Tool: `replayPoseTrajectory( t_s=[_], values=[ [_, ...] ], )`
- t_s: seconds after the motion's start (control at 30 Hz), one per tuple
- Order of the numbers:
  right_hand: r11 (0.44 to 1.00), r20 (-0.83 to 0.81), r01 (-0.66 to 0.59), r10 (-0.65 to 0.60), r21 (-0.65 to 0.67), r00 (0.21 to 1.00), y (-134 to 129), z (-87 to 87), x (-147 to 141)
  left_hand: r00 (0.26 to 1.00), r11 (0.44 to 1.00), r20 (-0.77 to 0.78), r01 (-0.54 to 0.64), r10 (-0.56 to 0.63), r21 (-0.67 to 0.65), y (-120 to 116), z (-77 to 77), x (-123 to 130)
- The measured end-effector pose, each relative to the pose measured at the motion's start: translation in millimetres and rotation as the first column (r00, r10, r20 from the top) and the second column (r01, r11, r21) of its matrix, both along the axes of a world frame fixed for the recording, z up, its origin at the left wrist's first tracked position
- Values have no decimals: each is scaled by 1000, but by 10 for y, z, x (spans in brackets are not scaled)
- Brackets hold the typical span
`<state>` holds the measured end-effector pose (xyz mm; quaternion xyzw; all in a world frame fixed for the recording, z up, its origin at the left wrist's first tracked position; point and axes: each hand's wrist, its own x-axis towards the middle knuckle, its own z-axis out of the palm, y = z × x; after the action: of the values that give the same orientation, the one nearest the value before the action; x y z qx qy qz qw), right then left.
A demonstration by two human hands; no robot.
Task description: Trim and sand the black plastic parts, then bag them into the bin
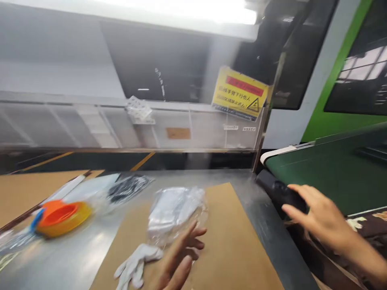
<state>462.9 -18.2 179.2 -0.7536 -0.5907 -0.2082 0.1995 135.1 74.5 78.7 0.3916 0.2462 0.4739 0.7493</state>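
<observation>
Thumb and forefinger on the right hand spread around the near end of a black, elongated object, the wrist coming in from the lower right. Contact looks likely, but blur leaves me unable to tell whether that's a firm grip.

Over to the left hand: nothing held, fingers apart and loosely curled above the brown cardboard sheet, just beside a clear plastic packet.

The black object lies at the right edge of the metal tabletop, slanting toward the green belt. It looks stiff and probably light enough for one hand; smooth casing could slip, so the narrow body near that right thumb seems the place to hold.

The packet looks light, soft and slick, better pinched by a gathered edge than pressed flat.

Further out, a white glove lies limp on the cardboard, orange and yellow rolls sit well left, a dark-filled bag behind them, and a yellow warning sign hangs at the back.
</observation>
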Motion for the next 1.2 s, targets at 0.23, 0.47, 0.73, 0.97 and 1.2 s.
replayPoseTrajectory(
  t_s=[0.23,0.47,0.73,0.97,1.2],
  values=[
    [796,53,-591,589,135,806,-18,-1337,-2369,957,909,223,-83,187,-407,-455,-447,-395],
    [911,-64,-412,410,-26,910,85,-2189,-2841,988,849,32,-115,153,-516,-498,-597,-1209],
    [806,-374,-588,524,-72,765,-31,-2049,-2880,935,965,-343,3,90,263,-608,-988,-1589],
    [361,-416,-927,862,101,290,-15,-1320,-3102,830,850,-556,265,38,454,-598,-811,-1647],
    [325,-470,-943,845,70,255,-55,-1255,-3099,834,863,-551,293,-20,412,-723,-757,-1638]
  ],
)
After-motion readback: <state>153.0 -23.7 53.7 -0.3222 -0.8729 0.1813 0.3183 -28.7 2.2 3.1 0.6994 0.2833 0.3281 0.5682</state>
